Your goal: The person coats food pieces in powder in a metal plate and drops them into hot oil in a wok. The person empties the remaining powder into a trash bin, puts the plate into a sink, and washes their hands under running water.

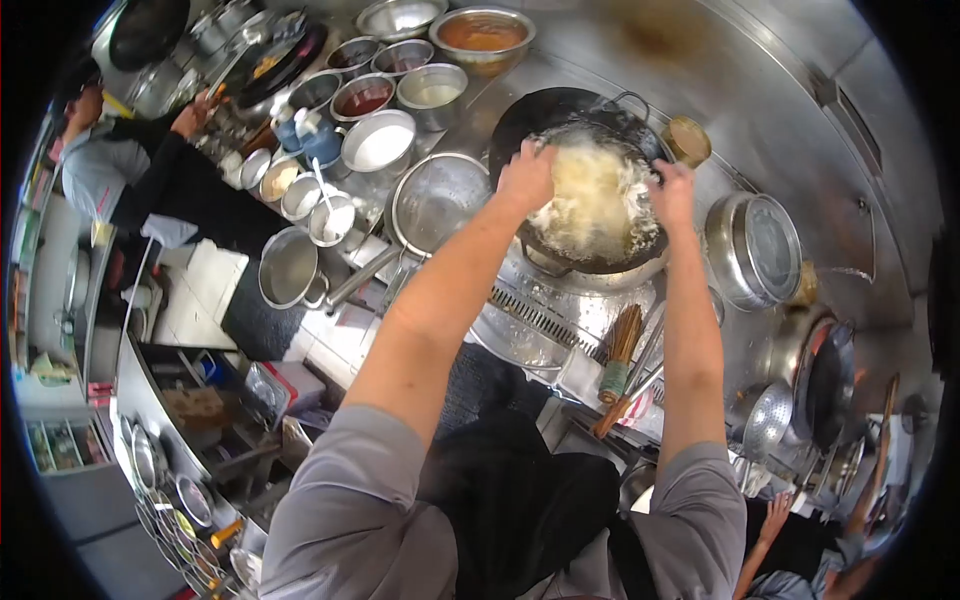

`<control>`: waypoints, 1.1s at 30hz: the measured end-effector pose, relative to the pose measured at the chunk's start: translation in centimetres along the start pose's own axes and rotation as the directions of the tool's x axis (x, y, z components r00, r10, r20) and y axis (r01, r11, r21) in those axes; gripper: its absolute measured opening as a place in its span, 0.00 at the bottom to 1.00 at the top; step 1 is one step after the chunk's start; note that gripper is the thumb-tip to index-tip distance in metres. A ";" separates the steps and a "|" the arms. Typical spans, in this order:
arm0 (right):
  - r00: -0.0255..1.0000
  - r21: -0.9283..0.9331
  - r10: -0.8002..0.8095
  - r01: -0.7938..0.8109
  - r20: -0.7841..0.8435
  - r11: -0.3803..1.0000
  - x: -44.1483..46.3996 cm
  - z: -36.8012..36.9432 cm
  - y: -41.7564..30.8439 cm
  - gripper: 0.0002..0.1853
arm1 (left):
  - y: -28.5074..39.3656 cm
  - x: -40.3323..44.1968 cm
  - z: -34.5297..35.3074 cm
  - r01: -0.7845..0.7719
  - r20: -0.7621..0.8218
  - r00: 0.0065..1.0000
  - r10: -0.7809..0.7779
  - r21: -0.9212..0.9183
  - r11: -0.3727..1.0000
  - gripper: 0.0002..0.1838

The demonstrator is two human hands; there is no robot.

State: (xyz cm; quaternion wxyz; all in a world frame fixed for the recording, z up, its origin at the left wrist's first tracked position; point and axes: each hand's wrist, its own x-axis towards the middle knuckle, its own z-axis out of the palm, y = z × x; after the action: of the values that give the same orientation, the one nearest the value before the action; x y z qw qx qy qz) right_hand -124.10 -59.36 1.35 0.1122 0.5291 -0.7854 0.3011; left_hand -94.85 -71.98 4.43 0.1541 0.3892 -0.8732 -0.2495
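A black wok [520, 115] stands on the steel range, full of bubbling oil with pale, foamy food [590, 190] in it. My left hand [527, 178] is over the wok's left side, fingers bent toward the food. At the right side of the wok, my right hand [672, 195] hangs near the rim with its fingers curled downward. Whether either hand holds anything is too small and blurred to tell. A metal strainer bowl [437, 205] sits just left of the wok, beneath my left forearm.
Metal bowls of sauces [363, 97] and a steel pot [290, 268] are on the left. A bamboo brush [622, 345] lies below the wok. A lidded pot [755, 250] stands right. Co-workers [95, 160] are at far left and lower right.
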 end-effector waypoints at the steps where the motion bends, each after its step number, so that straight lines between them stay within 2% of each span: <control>1: 0.992 0.030 -0.062 0.065 -0.109 0.997 0.6 -2.0 -1.5 0.22 | -0.9 0.0 -0.8 -0.055 -0.118 0.992 0.052 -0.017 0.998 0.33; 2: 0.974 -0.098 -0.156 0.141 -0.164 0.985 0.9 -5.7 -5.1 0.21 | -1.3 -0.7 -2.4 -0.138 -0.232 0.965 0.125 -0.039 0.990 0.35; 4: 0.947 -0.105 -0.203 0.182 -0.248 0.978 -0.6 -13.2 -14.5 0.18 | -0.6 -4.1 -7.6 -0.184 -0.340 0.926 0.166 -0.021 0.983 0.35; 5: 0.979 0.049 -0.032 0.043 -0.204 0.998 -1.7 -15.5 -18.2 0.16 | -0.8 -6.4 -10.3 -0.229 -0.425 0.877 0.224 0.039 0.973 0.34; 6: 0.962 0.002 -0.130 0.134 -0.239 0.991 -2.5 -16.7 -19.6 0.16 | -0.9 -9.9 -13.6 -0.221 -0.472 0.860 0.195 0.001 0.975 0.32; 7: 0.926 0.088 -0.184 0.224 -0.331 0.971 -4.0 -17.6 -23.4 0.15 | -1.3 -14.3 -16.2 -0.198 -0.580 0.797 0.170 0.016 0.980 0.31; 8: 0.912 0.104 -0.216 0.266 -0.349 0.958 -5.3 -18.4 -27.2 0.14 | -2.8 -18.2 -18.1 -0.234 -0.658 0.724 0.207 0.049 0.971 0.30; 9: 0.863 0.189 -0.341 0.431 -0.372 0.882 -5.8 -18.0 -29.3 0.13 | -3.9 -22.8 -20.3 -0.163 -0.712 0.685 0.153 0.054 0.985 0.31; 11: 0.809 0.389 -0.495 0.586 -0.317 0.710 -8.1 -15.9 -34.7 0.13 | -6.9 -33.3 -23.1 -0.038 -0.815 0.577 0.057 0.042 0.998 0.32; 12: 0.876 0.535 -0.442 0.472 -0.193 0.701 -10.6 -14.9 -39.3 0.12 | -8.8 -38.4 -24.0 0.014 -0.860 0.511 0.014 0.024 1.000 0.33; 13: 0.827 0.597 -0.553 0.496 -0.104 0.630 -12.9 -13.8 -43.5 0.11 | -10.3 -44.5 -24.7 0.111 -0.891 0.452 -0.035 0.018 0.994 0.33; 14: 0.759 0.646 -0.650 0.510 -0.028 0.568 -15.4 -12.5 -47.4 0.11 | -12.6 -50.0 -25.0 0.161 -0.937 0.339 -0.086 -0.032 0.986 0.31; 16: 0.525 0.757 -0.851 0.557 -0.002 0.342 -20.5 -9.6 -54.9 0.12 | -14.0 -61.9 -24.8 0.445 -0.942 0.177 -0.286 -0.182 0.877 0.30; 17: 0.421 0.810 -0.904 0.504 0.073 0.300 -24.6 -9.5 -59.6 0.12 | -13.4 -69.0 -25.2 0.532 -0.922 0.114 -0.371 -0.259 0.806 0.32; 18: 0.304 0.854 -0.941 0.442 0.146 0.275 -29.1 -9.7 -64.3 0.13 | -15.4 -74.6 -23.0 0.570 -0.907 -0.030 -0.420 -0.361 0.738 0.32; 19: 0.158 0.911 -0.972 0.349 0.173 0.219 -33.5 -9.5 -68.4 0.14 | -16.3 -80.4 -21.1 0.639 -0.878 -0.223 -0.424 -0.460 0.616 0.31; 20: 0.010 0.951 -0.981 0.244 0.192 0.188 -38.0 -9.5 -72.1 0.14 | -14.7 -86.0 -21.2 0.672 -0.829 -0.318 -0.459 -0.539 0.508 0.30; 21: -0.135 0.969 -0.974 0.194 0.181 0.153 -42.2 -9.8 -75.5 0.15 | -15.1 -90.7 -19.0 0.668 -0.778 -0.489 -0.395 -0.625 0.403 0.32; 22: -0.273 0.982 -0.948 0.141 0.161 0.126 -46.4 -10.1 -78.7 0.16 | -15.1 -94.9 -17.1 0.739 -0.775 -0.562 -0.290 -0.627 0.246 0.35; 23: -0.395 0.993 -0.913 0.094 0.102 0.070 -50.5 -10.1 -81.6 0.18 | -14.7 -98.8 -16.0 0.677 -0.706 -0.653 -0.274 -0.706 0.206 0.36; 24: -0.505 0.999 -0.862 0.041 0.039 0.022 -54.5 -10.0 -84.3 0.20 | -15.0 -102.1 -14.4 0.653 -0.654 -0.708 -0.267 -0.750 0.107 0.39; 26: -0.618 0.998 -0.784 -0.051 -0.062 -0.038 -62.3 -9.2 -88.8 0.24 | -15.9 -105.8 -12.8 0.464 -0.443 -0.824 -0.354 -0.885 0.028 0.47; 27: -0.656 0.996 -0.751 -0.019 -0.077 -0.086 -65.7 -9.0 -90.9 0.26 | -16.4 -106.9 -12.8 0.331 -0.312 -0.871 -0.380 -0.944 0.015 0.49; 29: -0.707 0.988 -0.701 0.019 -0.094 -0.151 -72.2 -7.4 -94.4 0.32 | -17.2 -108.5 -12.7 0.056 -0.057 -0.886 -0.460 -0.998 0.017 0.57; 30: -0.721 0.985 -0.686 0.024 -0.100 -0.170 -75.2 -5.9 -95.8 0.36 | -17.6 -108.8 -12.6 0.037 -0.040 -0.892 -0.451 -0.999 0.016 0.58; 33: -0.655 0.989 -0.753 0.142 0.065 -0.038 -82.1 -2.6 -97.9 0.41 | -18.5 -109.0 -11.6 -0.008 0.005 -0.908 -0.420 -1.000 0.005 0.57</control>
State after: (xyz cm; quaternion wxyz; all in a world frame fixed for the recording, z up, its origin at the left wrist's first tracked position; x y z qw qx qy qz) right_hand -2.37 -20.50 -2.56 -0.3705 0.9173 0.1044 -0.1015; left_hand -7.59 -3.77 -4.38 0.5165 0.8083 0.2826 -0.0085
